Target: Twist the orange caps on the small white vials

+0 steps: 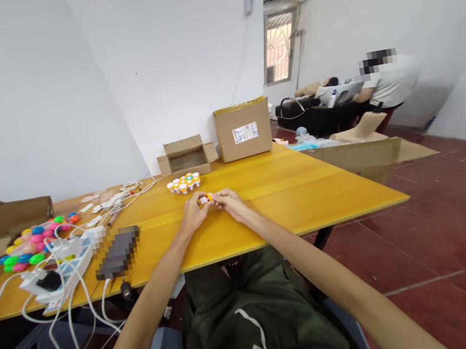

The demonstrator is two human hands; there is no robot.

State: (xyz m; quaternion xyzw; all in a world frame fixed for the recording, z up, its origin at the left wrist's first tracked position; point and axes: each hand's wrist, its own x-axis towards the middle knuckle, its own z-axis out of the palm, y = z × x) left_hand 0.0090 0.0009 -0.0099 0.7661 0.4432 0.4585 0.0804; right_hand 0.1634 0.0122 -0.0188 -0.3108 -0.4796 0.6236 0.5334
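Orange and white, a small piece [204,200] is sitting between the left hand [195,210] and the right hand [230,201], just over the near part of the yellow surface [302,187]. The left hand is curling around its labelled body, nearly closed, while the right hand is pinching at its orange end with gathered fingertips. The step in hand seems to be handling this one piece at its end; the next move probably calls for a steady left hold and a light, precise right pinch.

Just beyond the hands, a cluster of similar pieces [184,185] is standing close together. Farther beyond, an open carton [183,145] and, to its right, a taller taped box [246,130] are resting near the wall. Left of the hands, a dark flat device [118,252], a white power strip [83,256] with trailing cables and some bright plastic balls [37,238] are lying. Far right, past the surface, a person in a white top [396,81] is sitting above the red floor [446,222].
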